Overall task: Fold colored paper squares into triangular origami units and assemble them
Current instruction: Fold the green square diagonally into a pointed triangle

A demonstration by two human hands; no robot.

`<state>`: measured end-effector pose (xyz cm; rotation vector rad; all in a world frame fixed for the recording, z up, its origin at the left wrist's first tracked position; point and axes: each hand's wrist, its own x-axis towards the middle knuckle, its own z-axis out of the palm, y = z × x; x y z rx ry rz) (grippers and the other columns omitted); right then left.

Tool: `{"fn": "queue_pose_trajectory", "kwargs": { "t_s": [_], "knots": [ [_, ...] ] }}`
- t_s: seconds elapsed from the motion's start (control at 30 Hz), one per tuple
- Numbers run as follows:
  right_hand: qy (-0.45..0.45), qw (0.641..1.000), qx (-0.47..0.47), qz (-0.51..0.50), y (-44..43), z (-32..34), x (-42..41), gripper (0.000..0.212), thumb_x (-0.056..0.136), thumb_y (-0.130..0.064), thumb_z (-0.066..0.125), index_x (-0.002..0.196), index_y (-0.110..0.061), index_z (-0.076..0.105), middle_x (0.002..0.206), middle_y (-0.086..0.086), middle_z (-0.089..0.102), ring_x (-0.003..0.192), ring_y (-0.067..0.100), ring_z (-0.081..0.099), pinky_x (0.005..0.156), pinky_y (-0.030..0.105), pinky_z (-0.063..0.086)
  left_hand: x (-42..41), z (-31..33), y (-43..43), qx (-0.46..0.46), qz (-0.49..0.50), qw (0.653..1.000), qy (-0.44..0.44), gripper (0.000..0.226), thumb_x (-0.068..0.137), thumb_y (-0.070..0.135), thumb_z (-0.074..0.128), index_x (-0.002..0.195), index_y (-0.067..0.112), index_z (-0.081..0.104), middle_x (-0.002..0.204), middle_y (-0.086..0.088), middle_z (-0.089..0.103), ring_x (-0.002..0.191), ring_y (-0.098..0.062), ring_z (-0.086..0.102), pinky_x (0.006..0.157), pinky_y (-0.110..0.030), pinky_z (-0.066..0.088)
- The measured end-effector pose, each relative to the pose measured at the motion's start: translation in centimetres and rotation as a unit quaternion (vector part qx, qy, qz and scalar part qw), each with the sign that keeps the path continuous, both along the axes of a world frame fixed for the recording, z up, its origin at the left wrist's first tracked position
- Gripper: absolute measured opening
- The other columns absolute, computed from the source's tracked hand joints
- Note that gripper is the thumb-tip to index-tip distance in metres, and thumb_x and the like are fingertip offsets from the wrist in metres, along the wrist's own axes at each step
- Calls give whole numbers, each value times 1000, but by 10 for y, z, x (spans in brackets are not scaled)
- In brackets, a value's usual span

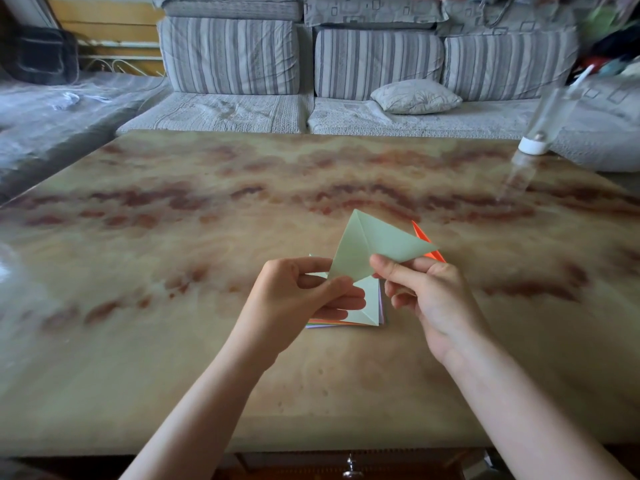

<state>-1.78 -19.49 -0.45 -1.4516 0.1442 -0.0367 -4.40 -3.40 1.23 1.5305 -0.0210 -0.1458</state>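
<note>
Left hand [298,299] pinching near-left corner of pale green folded paper [370,245], right hand [429,296] pinching its right flap (thumb on near face), paper held above stack of coloured squares [369,306], orange folded unit [419,233] just beyond, marbled table [173,237].

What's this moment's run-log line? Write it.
left hand: pinches green paper | right hand: pinches green paper | orange piece: on table | paper stack: on table
</note>
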Motion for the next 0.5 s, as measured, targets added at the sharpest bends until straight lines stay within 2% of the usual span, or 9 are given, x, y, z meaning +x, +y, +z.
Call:
{"fn": "queue_pose_trajectory", "kwargs": {
  "t_s": [0.13,0.3,0.5],
  "knots": [
    [5,1000,-6,0,-1,0,0,9,71,-12,76,73,-5,71,60,0,66,50,10,44,46,18,36,0,1,2,-10,-15,1000,10,13,86,3,63,87,15,68,79,-9,75,76,-16,73,63,-21,58],
    [8,1000,-4,-8,-2,-1,1,11,71,-13,77,73,-3,71,60,1,66,49,9,45,47,18,35,0,-2,1,10,28,1000,-2,14,80,5,71,80,18,69,72,-9,74,69,-15,73,58,-21,57],
    [9,1000,5,-24,-4,0,4,9,71,-11,77,71,-5,71,63,3,67,48,8,46,44,18,36,3,-8,2,27,79,996,-25,8,77,5,74,82,9,71,67,-10,73,63,-18,72,56,-22,57]
  ]
}}
